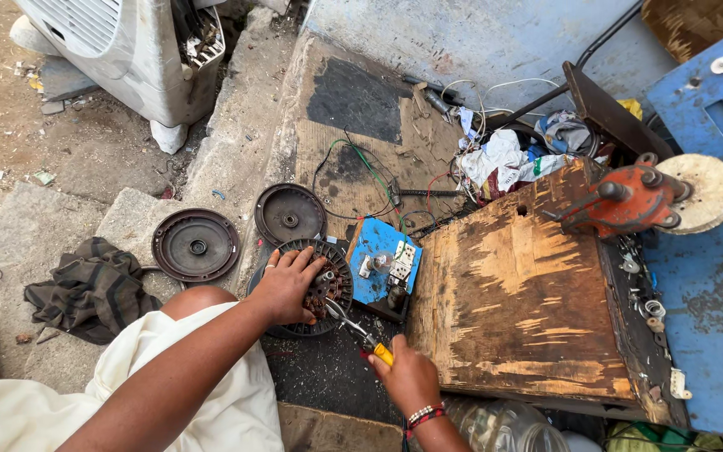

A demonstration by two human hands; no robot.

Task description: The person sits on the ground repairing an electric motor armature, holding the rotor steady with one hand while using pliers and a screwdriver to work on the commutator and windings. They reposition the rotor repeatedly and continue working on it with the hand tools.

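L hand (pixel 288 287) flat, open on motor stator (pixel 321 289); R hand (pixel 409 378) gripping pliers (pixel 360 333) w/ tips at stator

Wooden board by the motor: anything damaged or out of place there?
Yes. The wooden board is badly worn, its top layer peeled in pale patches. Loose wires sprawl behind the blue switch board, beside a rag pile.
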